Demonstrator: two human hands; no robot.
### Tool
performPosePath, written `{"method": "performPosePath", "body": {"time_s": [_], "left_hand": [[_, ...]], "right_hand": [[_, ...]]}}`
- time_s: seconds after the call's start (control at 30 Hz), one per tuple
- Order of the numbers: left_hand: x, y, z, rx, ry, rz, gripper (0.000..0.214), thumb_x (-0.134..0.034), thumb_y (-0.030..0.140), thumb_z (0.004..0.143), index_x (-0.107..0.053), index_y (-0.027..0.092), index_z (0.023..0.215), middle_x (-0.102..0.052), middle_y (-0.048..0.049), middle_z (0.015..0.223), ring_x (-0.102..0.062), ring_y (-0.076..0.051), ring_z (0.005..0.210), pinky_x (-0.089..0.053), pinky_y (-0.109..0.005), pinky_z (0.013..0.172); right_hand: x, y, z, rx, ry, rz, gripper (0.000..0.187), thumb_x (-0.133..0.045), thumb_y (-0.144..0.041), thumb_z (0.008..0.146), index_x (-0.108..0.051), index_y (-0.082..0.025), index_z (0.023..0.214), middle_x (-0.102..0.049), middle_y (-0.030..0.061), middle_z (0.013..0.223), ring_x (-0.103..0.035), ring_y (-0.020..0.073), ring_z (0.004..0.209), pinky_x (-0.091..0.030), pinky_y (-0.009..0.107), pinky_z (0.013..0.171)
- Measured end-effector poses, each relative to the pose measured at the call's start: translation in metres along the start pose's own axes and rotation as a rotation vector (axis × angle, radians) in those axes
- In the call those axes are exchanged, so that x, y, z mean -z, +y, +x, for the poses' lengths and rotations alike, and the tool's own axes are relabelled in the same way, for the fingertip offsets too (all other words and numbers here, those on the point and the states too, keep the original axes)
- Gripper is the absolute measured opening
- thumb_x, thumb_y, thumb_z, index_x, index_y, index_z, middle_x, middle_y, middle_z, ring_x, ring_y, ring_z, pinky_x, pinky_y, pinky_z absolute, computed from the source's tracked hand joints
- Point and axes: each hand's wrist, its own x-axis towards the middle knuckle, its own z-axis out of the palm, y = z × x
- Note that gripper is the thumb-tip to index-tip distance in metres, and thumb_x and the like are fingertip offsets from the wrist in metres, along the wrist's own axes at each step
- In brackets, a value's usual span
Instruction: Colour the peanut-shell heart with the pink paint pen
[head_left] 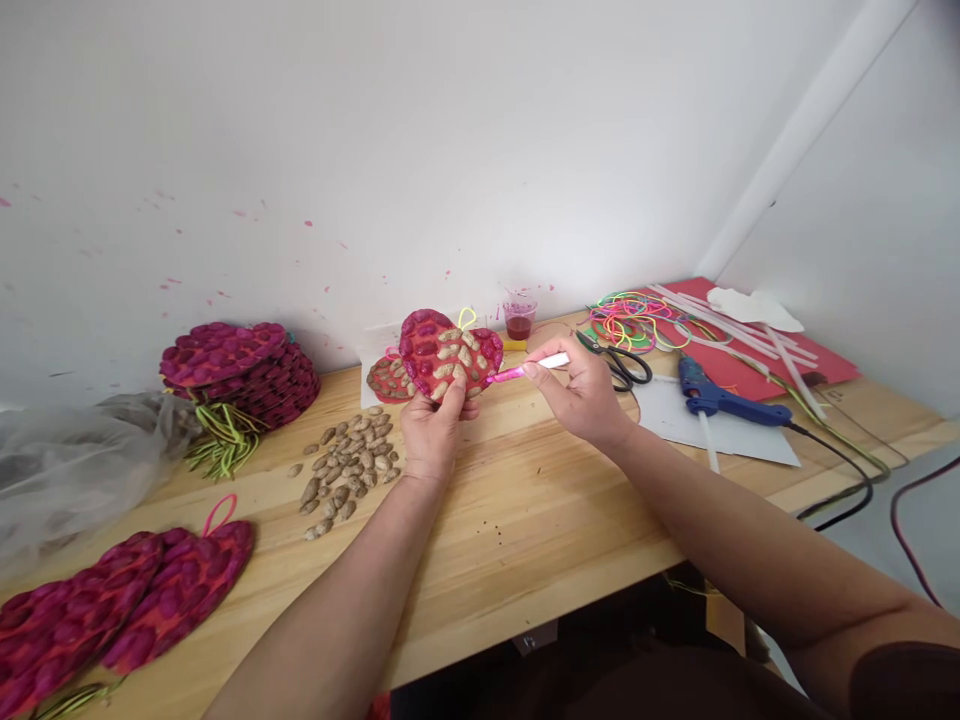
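My left hand (435, 430) is closed on the lower edge of a red heart-shaped piece (421, 348) covered with peanut shells, held up above the table. The shells round its edge are magenta, while those in the middle are still tan. A yellow loop (467, 318) sticks up from its top. Between the fingers of my right hand (581, 395) is a white-handled paintbrush (553, 361), its pink-stained end at the heart's right edge. Behind them stands a small clear cup (520, 318) of dark pink paint.
Loose peanut shells (349, 465) lie left of my hand, near a second heart piece (386, 380). Magenta pieces (240, 375) are stacked at the left, with more (187, 590) in front. Scissors (619, 360), tangled cords (630, 318) and a blue glue gun (731, 402) lie right.
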Motion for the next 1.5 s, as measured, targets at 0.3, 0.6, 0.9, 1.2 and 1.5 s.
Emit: {"method": "performPosePath", "body": {"time_s": [0.3, 0.6, 0.9, 1.2, 1.5], "left_hand": [[0.000, -0.001, 0.001, 0.025, 0.014, -0.051, 0.039, -0.088, 0.048, 0.067, -0.074, 0.015, 0.081, -0.071, 0.0002, 0.070, -0.065, -0.013, 0.052, -0.057, -0.025, 0.054], [-0.002, 0.004, -0.002, 0.006, 0.023, -0.046, 0.039, -0.088, 0.047, 0.065, -0.073, 0.014, 0.079, -0.069, -0.0002, 0.069, -0.063, -0.013, 0.052, -0.058, -0.028, 0.055], [0.000, -0.002, 0.004, -0.020, 0.038, -0.013, 0.037, -0.086, 0.048, 0.068, -0.075, 0.015, 0.082, -0.072, -0.0018, 0.073, -0.066, -0.016, 0.056, -0.059, -0.029, 0.058], [0.004, -0.018, 0.014, 0.004, 0.021, -0.015, 0.041, -0.085, 0.048, 0.071, -0.078, 0.013, 0.092, -0.076, -0.0043, 0.079, -0.069, -0.017, 0.060, -0.058, -0.028, 0.058], [0.001, -0.017, 0.014, 0.029, 0.022, -0.040, 0.042, -0.087, 0.048, 0.068, -0.078, 0.013, 0.089, -0.076, -0.0044, 0.077, -0.068, -0.017, 0.057, -0.060, -0.030, 0.059]], "right_hand": [[0.003, 0.002, 0.000, 0.064, 0.036, -0.087, 0.009, -0.068, -0.032, 0.095, -0.066, -0.023, 0.091, -0.074, 0.0011, 0.085, -0.067, 0.0187, 0.077, -0.047, 0.035, 0.073], [0.002, -0.002, 0.000, 0.165, -0.012, -0.217, 0.012, -0.066, -0.032, 0.096, -0.065, -0.023, 0.089, -0.071, 0.0014, 0.081, -0.065, 0.0199, 0.080, -0.044, 0.038, 0.079], [0.004, 0.004, 0.001, 0.116, 0.031, -0.161, 0.008, -0.067, -0.031, 0.095, -0.067, -0.024, 0.091, -0.072, 0.0020, 0.086, -0.065, 0.0201, 0.083, -0.047, 0.037, 0.078], [0.006, 0.027, 0.008, -0.215, 0.121, -0.005, 0.024, -0.070, -0.047, 0.090, -0.067, -0.023, 0.092, -0.070, 0.0002, 0.078, -0.061, 0.0164, 0.068, -0.047, 0.031, 0.065], [0.027, 0.042, 0.098, -0.348, 0.163, -0.339, 0.021, -0.068, -0.040, 0.087, -0.073, -0.021, 0.092, -0.073, 0.0014, 0.083, -0.063, 0.0176, 0.075, -0.049, 0.032, 0.074]]}}
